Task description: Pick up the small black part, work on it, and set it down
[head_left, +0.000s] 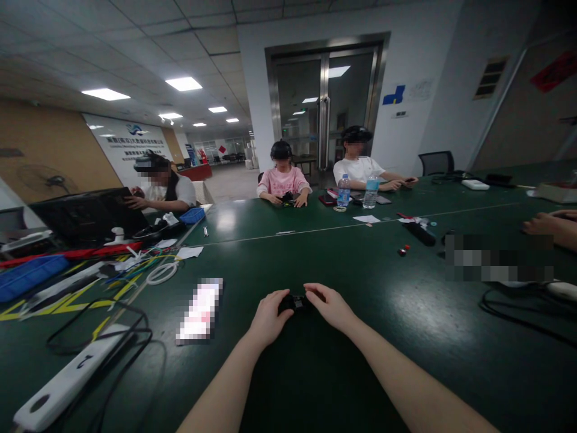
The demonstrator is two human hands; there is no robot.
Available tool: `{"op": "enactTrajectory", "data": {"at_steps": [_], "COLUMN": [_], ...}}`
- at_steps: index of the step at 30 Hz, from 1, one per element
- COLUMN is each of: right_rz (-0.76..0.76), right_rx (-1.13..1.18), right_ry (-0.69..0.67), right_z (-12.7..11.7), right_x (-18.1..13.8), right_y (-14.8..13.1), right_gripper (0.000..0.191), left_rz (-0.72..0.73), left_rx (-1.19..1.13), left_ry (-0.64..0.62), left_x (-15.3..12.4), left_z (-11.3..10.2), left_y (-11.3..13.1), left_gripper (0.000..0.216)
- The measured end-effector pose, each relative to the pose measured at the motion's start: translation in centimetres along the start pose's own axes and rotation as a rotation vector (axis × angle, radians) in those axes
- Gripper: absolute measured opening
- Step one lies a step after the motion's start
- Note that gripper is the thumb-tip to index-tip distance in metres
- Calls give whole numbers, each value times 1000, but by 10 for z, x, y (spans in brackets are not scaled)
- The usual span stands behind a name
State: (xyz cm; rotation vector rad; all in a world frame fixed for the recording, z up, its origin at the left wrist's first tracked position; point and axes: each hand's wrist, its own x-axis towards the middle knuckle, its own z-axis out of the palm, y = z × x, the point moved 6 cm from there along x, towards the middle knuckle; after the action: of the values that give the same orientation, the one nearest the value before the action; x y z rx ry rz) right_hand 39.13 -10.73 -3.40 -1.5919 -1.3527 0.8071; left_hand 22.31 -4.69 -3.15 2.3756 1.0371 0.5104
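Note:
A small black object with a lighter grey middle (299, 302) lies low over the green table, between my two hands; its kind is too dark and small to tell. My left hand (269, 317) grips its left end between thumb and curled fingers. At the right end, the bent fingers of my right hand (332, 308) close around the object, and their tips partly hide it. A phone with a blurred screen (201, 311) lies flat to the left of my left hand.
Left of me are a white power strip (74, 373), black cables, a blue tray (31, 276) and a dark monitor (90, 216). Two bottles (344, 192) stand across the table. Several people sit around it; another person's hand (550, 228) rests at the right.

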Motion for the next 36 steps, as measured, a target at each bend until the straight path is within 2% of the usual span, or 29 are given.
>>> {"op": "enactTrajectory", "data": {"at_steps": [4,8,12,16,24,27,33,36], "right_rz": [-65,-75,-60,-53,-80,-68,-116,-128], "right_rx": [-94,-110,-128,-111,-194,-182,-113,-92], "right_ry": [-58,-80,-171,-243,-164,-166,-112,-91], "right_z": [11,15,13,11,15,15,11,12], "right_x": [-2,0,4,6,6,3,-3,-4], "right_y": [-1,3,4,1,5,5,-6,-9], "right_gripper": [53,49,53,48,41,38,34,37], "left_rz": [-40,-23,21,6,48,29,59,47], "left_rx": [-6,-10,56,77,124,122,91,99], "left_ry": [-10,-57,-71,-75,-62,-82,-13,-21], "left_x": [1,1,5,6,3,2,1,1], "left_z": [-3,-6,-10,-13,-8,-5,-8,-6], "left_y": [3,7,9,8,9,6,7,7], "left_gripper": [51,53,52,46,53,50,43,41]}}
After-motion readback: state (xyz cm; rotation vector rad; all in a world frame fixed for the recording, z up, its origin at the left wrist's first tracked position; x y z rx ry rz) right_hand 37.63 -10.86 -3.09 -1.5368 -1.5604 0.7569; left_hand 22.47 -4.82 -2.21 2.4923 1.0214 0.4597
